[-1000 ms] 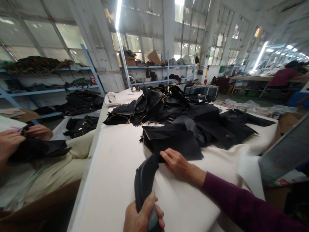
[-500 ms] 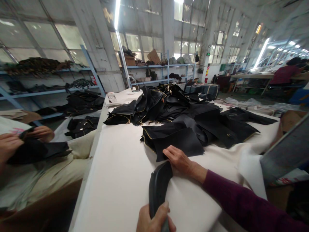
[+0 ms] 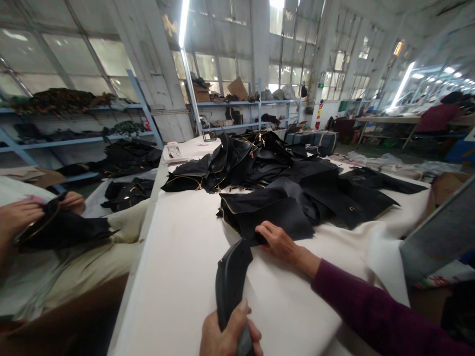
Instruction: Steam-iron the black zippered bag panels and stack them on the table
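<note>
My left hand (image 3: 226,336) is at the bottom edge, closed round the handle of a black curved tool (image 3: 230,277) that points up the table toward the cloth. My right hand (image 3: 282,244), in a dark purple sleeve, rests on the white table (image 3: 174,287). Its fingers curl over the near edge of a black fabric piece (image 3: 282,215), right beside the tool's tip. That piece is the nearest of a large pile of black pieces with gold zips (image 3: 274,168) spread across the middle and far end of the table.
At the left, another person's two hands (image 3: 22,215) hold a black piece (image 3: 67,230) over a beige-covered surface. Blue shelves (image 3: 241,104) with more goods line the back wall. A grey slanted panel (image 3: 438,232) stands at the right table edge. Another person works at a distant table (image 3: 438,116).
The tool swung right toward my right hand, then back a little left. My right hand went from lying flat to curling on the fabric edge. The other person's hands shifted their piece.
</note>
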Action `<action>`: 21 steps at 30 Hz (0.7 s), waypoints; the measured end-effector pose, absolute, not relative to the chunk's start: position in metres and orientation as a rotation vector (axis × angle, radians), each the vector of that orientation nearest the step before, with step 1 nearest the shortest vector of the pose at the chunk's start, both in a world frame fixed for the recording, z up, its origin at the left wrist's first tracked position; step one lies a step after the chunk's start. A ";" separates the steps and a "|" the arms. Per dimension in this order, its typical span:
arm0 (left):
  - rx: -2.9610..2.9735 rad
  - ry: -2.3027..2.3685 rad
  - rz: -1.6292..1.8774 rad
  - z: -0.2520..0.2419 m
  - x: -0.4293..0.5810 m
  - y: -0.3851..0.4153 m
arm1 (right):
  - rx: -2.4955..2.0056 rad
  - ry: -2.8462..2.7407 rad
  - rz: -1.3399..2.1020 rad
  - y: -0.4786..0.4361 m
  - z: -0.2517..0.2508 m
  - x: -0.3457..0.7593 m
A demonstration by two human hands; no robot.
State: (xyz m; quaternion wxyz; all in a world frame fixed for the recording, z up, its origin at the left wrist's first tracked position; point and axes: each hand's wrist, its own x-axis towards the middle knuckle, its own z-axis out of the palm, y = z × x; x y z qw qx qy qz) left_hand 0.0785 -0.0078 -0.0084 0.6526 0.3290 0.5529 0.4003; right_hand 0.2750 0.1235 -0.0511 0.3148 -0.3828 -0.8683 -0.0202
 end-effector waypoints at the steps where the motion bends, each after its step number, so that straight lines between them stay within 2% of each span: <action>1: 0.743 1.255 0.906 -0.010 0.078 -0.007 | -1.010 -2.303 -0.054 0.124 -0.052 0.274; 8: 0.687 1.327 0.941 -0.026 0.071 0.004 | -1.009 -2.357 -0.023 0.116 -0.050 0.267; 13: 0.655 1.320 0.983 -0.023 0.072 0.004 | -0.957 -2.325 0.176 0.098 -0.034 0.265; 18: 0.668 1.337 1.019 -0.014 0.073 0.000 | -1.189 -1.768 0.347 0.099 -0.027 0.258; 21: 0.681 1.334 1.034 -0.013 0.072 -0.001 | -1.302 -1.577 0.591 0.116 -0.017 0.252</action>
